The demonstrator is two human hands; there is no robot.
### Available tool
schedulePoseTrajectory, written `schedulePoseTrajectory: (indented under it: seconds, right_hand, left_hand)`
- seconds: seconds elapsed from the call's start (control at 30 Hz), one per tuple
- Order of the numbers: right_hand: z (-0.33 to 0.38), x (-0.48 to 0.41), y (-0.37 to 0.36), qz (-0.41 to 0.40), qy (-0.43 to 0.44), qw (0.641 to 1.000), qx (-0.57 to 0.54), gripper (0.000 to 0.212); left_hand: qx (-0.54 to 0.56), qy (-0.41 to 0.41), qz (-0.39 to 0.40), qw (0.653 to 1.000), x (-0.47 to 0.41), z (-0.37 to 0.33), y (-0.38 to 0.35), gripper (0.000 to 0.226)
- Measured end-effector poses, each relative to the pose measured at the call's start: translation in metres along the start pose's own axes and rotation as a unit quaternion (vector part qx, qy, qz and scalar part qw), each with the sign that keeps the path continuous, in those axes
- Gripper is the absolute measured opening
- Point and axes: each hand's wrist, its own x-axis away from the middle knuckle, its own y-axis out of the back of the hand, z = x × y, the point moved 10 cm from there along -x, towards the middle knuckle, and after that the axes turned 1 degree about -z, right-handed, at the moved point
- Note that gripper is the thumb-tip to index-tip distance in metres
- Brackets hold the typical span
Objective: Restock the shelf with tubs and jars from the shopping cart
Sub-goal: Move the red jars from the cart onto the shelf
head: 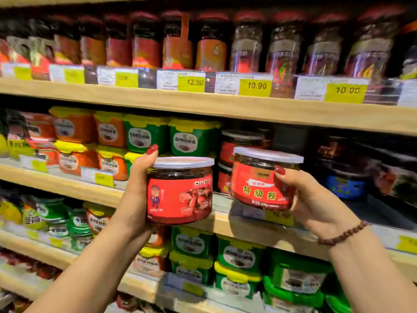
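Red-nailed and raised, my left hand (137, 184) wraps the side of one squat jar (179, 190), thumb up by its pale plastic lid, wrist bent back. My right hand (313, 199), a brown bead bracelet (343, 233) at the wrist, grips a second jar (262, 179) from its 3 o'clock side, tilted slightly, thumb across the red label with yellow characters. Both jars are clear round plastic, dark chilli inside, glossy red wraps. The second hovers over the middle wooden shelf's (248, 224) front edge, at 2 o'clock from the first. At 11 o'clock sit green and orange square tubs (191, 137) with yellow lids; at 12 o'clock, a row of tall red-capped jars (246, 41).
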Motion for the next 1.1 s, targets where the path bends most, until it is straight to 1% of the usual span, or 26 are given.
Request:
schedulePoseTrajectory:
  seconds: [0.07,0.13,0.17,0.27,0.4,0.43,0.53,0.57,0.6,0.67,0.7,0.73,0.77,0.83,0.87,0.9,1.0,1.1]
  right_hand:
    - [0.004,-0.01,-0.002,0.003,0.004,1.0,0.016,0.106]
    - [0.004,-0.019,-0.006,0.011,0.001,1.0,0.02,0.094]
    - [0.003,-0.022,-0.008,0.016,-0.002,1.0,0.025,0.092]
    - [-0.006,-0.03,-0.011,0.008,-0.017,0.999,0.048,0.093]
    - [-0.011,-0.036,-0.016,-0.003,-0.012,0.997,0.075,0.086]
    - [-0.012,-0.037,-0.017,-0.008,-0.016,0.996,0.082,0.082]
    - [-0.018,-0.041,-0.015,-0.02,-0.053,0.995,0.08,0.055]
    - [-0.02,-0.042,-0.015,-0.021,-0.068,0.994,0.077,0.052]
    - [-0.022,-0.044,-0.014,-0.024,-0.083,0.994,0.073,0.057]
    - [-0.028,-0.048,-0.011,-0.032,-0.097,0.992,0.068,0.082]
    - [-0.03,-0.05,-0.01,-0.035,-0.102,0.992,0.066,0.088]
    - [-0.031,-0.052,-0.01,-0.041,-0.109,0.991,0.064,0.086]
    - [-0.033,-0.054,-0.009,-0.046,-0.114,0.991,0.059,0.075]
    - [-0.033,-0.057,-0.007,-0.072,-0.12,0.989,0.039,0.041]
    - [-0.034,-0.06,-0.004,-0.092,-0.12,0.988,0.029,0.033]
    - [-0.035,-0.062,0.001,-0.107,-0.124,0.986,0.027,0.033]
    - [-0.043,-0.069,0.005,-0.122,-0.143,0.982,0.03,0.044]
    - [-0.049,-0.074,0.008,-0.134,-0.158,0.978,0.037,0.041]
  left_hand:
    - [0.008,0.003,0.019,1.0,-0.012,-0.001,-0.004,0.047]
    - [0.01,0.001,0.029,1.0,-0.024,-0.003,-0.003,0.046]
    - [0.008,0.002,0.034,0.999,-0.029,-0.004,-0.002,0.046]
    - [0.002,0.005,0.051,0.999,-0.04,-0.005,0.0,0.047]
    - [0.012,0.013,0.063,0.998,-0.052,-0.009,0.007,0.048]
    - [0.016,0.012,0.067,0.998,-0.056,-0.011,0.009,0.049]
    - [0.015,0.004,0.063,0.998,-0.062,-0.016,0.015,0.061]
    - [0.014,0.004,0.064,0.998,-0.064,-0.017,0.017,0.064]
    - [0.012,0.007,0.067,0.998,-0.065,-0.017,0.018,0.062]
    - [0.015,0.023,0.082,0.996,-0.069,-0.013,0.02,0.052]
    - [0.015,0.031,0.087,0.996,-0.071,-0.01,0.021,0.05]
    - [0.013,0.034,0.094,0.995,-0.073,-0.008,0.023,0.049]
    - [0.014,0.035,0.098,0.995,-0.074,-0.007,0.024,0.049]
    - [0.024,0.036,0.099,0.994,-0.075,-0.006,0.022,0.049]
    - [0.028,0.034,0.1,0.994,-0.075,-0.006,0.022,0.049]
    - [0.031,0.031,0.101,0.994,-0.075,-0.007,0.02,0.049]
    - [0.036,0.019,0.101,0.994,-0.075,-0.01,0.02,0.048]
    - [0.025,0.022,0.1,0.994,-0.076,-0.009,0.023,0.049]
